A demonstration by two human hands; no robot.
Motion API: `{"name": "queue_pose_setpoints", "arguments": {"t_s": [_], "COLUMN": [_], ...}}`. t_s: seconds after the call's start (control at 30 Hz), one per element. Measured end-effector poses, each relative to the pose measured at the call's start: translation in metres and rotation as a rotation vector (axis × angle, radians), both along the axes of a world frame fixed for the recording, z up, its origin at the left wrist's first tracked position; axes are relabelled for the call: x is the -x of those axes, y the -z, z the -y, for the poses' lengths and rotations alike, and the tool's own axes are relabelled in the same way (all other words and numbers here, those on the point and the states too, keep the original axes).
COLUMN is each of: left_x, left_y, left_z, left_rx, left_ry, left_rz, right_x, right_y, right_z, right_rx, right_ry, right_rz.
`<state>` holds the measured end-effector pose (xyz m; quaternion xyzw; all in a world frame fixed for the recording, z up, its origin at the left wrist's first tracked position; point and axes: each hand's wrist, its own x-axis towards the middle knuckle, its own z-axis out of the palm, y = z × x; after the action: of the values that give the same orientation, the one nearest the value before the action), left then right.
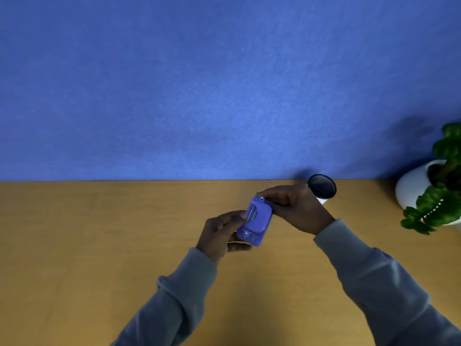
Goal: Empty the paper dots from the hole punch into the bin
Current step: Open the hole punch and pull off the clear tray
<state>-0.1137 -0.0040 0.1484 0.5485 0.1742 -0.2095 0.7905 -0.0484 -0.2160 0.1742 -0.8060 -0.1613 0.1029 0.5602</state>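
Above the wooden desk [99, 245], both hands grip the purple hole punch [254, 221] — left hand [223, 233] curled around its near end, right hand [291, 208] pinching its far end — just in front of the small white bin [321, 187], whose dark mouth sits behind the right hand.

No text, label, brand, number or sign can be read anywhere. The purple hole punch [254, 222] held between the hands shows only plain plastic and metal parts; any marking on it is too small and blurred to make out.
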Motion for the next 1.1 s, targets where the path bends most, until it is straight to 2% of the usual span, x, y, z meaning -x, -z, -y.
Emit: {"name": "queue_pose_setpoints", "arguments": {"t_s": [0.2,0.3,0.63,0.8,0.93,1.1], "left_x": [0.009,0.013,0.019,0.021,0.020,0.020], "left_y": [-0.009,-0.009,-0.003,-0.003,-0.003,-0.005], "left_z": [0.006,0.006,0.012,0.015,0.015,0.016], "left_rx": [-0.003,0.003,0.029,0.069,0.092,0.082], "left_ry": [0.096,0.073,0.021,0.044,0.057,0.068], "left_rz": [0.048,0.047,0.030,0.027,0.035,0.044], "right_x": [0.006,0.016,0.067,0.066,0.056,0.042], "right_y": [-0.012,-0.007,0.021,0.019,0.013,0.004], "right_z": [-0.003,-0.009,-0.021,-0.014,-0.011,-0.013], "right_rx": [0.031,-0.041,-0.332,-0.306,-0.424,-0.402], "right_ry": [-0.130,-0.031,0.299,0.275,0.325,0.310], "right_rz": [0.001,-0.017,-0.309,-0.323,-0.461,-0.612]}}
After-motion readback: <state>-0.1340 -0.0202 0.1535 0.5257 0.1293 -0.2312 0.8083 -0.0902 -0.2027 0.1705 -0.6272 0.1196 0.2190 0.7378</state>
